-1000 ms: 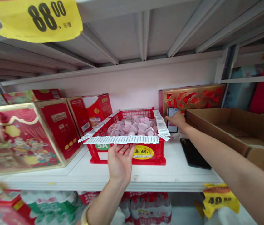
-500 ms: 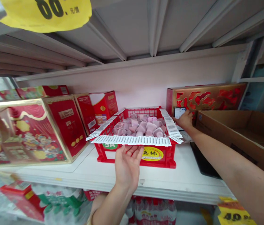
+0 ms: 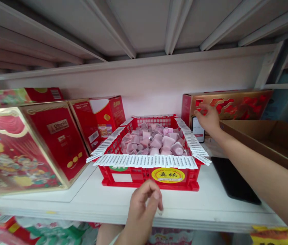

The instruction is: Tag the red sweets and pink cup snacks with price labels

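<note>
A red plastic crate (image 3: 147, 185) full of small frosted, pinkish cups (image 3: 156, 140) sits on the white shelf. White strips of printed labels (image 3: 146, 161) line its rim. My left hand (image 3: 144, 207) hovers in front of the crate, apart from it, with fingers curled towards the thumb; nothing shows in them. To the crate's right, a phone (image 3: 198, 131) with a lit screen stands upright by a red and gold box (image 3: 228, 103). My right hand (image 3: 207, 119) is at the phone's upper right edge, fingers apart, not gripping it.
Red and gold gift boxes (image 3: 54, 139) stand left of the crate. On the right are an open cardboard box (image 3: 269, 146) and a flat black tablet-like slab (image 3: 233, 180). The upper shelf (image 3: 144, 27) hangs low overhead; wrapped bottles (image 3: 171, 236) stand below.
My left hand has drawn back from under the crate's front rim and its fingers have curled. My right hand has let go of the phone and risen slightly. The view has moved closer.
</note>
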### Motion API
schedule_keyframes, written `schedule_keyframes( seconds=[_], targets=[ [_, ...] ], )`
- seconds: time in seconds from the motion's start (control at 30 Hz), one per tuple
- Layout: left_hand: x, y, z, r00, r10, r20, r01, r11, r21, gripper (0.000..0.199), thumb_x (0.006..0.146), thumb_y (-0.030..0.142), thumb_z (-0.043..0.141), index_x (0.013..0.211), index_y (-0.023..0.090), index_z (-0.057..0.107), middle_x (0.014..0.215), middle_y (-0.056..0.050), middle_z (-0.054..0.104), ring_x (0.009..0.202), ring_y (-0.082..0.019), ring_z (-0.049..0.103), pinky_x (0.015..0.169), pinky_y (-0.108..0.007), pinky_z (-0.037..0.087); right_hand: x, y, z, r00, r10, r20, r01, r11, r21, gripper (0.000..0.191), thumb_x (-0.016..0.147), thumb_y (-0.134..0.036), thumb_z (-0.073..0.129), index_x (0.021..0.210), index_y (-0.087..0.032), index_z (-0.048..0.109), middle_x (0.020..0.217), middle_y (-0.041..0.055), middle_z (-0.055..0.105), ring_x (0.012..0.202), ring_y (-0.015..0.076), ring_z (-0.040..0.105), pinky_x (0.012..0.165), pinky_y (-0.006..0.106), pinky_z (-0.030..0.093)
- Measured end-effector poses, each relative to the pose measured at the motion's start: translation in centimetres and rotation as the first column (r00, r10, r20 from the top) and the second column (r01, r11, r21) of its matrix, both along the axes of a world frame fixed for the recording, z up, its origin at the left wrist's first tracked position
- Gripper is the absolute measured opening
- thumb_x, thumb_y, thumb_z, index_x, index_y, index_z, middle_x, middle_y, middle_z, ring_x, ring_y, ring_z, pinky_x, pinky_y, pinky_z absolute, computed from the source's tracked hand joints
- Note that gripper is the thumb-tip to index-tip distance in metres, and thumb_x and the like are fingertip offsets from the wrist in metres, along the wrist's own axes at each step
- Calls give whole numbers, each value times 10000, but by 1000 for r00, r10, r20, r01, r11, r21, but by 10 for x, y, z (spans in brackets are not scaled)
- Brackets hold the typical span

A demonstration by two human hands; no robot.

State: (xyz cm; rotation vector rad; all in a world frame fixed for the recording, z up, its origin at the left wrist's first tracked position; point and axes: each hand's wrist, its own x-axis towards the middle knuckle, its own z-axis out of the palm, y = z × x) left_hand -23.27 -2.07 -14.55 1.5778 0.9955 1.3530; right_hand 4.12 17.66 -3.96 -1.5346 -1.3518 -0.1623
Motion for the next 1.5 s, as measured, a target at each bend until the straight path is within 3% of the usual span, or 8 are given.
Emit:
schedule_keyframes(
  seconds=[0.1, 0.23, 0.33, 0.5, 0.67, 1.03, 1.37, 1.5],
  targets=[
    [6, 4, 7, 934, -119, -338, 153, 985, 74, 177, 864, 267, 526, 719, 195, 598, 659, -32, 609, 656, -163, 574, 652, -261, 417, -17, -32, 29, 949, 306, 76, -304, 952, -27, 225, 854, -309, 520, 961, -180, 671, 968, 69, 705, 872, 188, 629, 846, 315, 489],
    [7, 16, -2, 827, -228, -514, 300, 952, 59, 112, 824, 172, 532, 811, 202, 639, 756, -46, 664, 737, -175, 629, 716, -254, 445, -21, -102, 34, 934, 302, 189, -307, 952, -4, 213, 802, -400, 601, 902, -237, 698, 897, 29, 718, 838, 202, 655, 820, 339, 503],
    [2, 26, -15, 835, -268, -481, 314, 949, 15, 123, 823, 176, 534, 856, 207, 648, 780, -48, 679, 758, -178, 644, 729, -249, 462, -15, -162, -1, 954, 223, 199, -249, 962, 113, 195, 835, -431, 581, 842, -277, 699, 854, 46, 712, 757, 211, 656, 723, 339, 518],
    [3, 28, -14, 862, -281, -421, 302, 953, -17, 125, 828, 210, 565, 884, 231, 675, 808, -42, 704, 785, -185, 652, 760, -252, 476, -16, -218, -101, 970, 237, 47, -241, 964, 114, 88, 848, -316, 605, 883, -288, 681, 784, 45, 693, 659, 197, 644, 568, 291, 507],
    [11, 22, -7, 908, -197, -369, 189, 980, -58, 130, 787, 251, 642, 876, 255, 736, 937, -86, 719, 924, -246, 651, 874, -310, 487, -29, -218, -147, 885, 465, 16, -464, 885, -31, 140, 896, -231, 527, 895, -240, 667, 728, 33, 665, 665, 164, 638, 579, 250, 512],
    [32, 24, 7, 990, 122, -78, -135, 969, -207, 148, 564, 176, 818, 692, 216, 758, 736, -82, 733, 737, -222, 673, 739, -282, 562, -17, -211, -150, 717, 690, 94, -646, 710, -281, 207, 813, -177, 585, 993, -224, 675, 907, 50, 666, 855, 193, 621, 766, 310, 519],
    [29, 14, -2, 953, 124, -275, -124, 992, 17, 15, 691, 248, 748, 692, 236, 757, 659, -61, 721, 637, -210, 665, 674, -294, 545, -17, -217, -147, 711, 700, 70, -666, 702, -255, 173, 849, -166, 562, 964, -218, 679, 907, 61, 660, 854, 203, 615, 780, 347, 523],
    [18, -6, 18, 952, 45, -304, -26, 997, 66, 69, 734, 239, 704, 726, 210, 766, 585, -71, 694, 555, -188, 637, 587, -274, 511, -18, -218, -139, 689, 724, 29, -710, 683, -172, 158, 899, -193, 523, 915, -214, 679, 847, 53, 674, 811, 176, 637, 736, 294, 529]
  ],
)
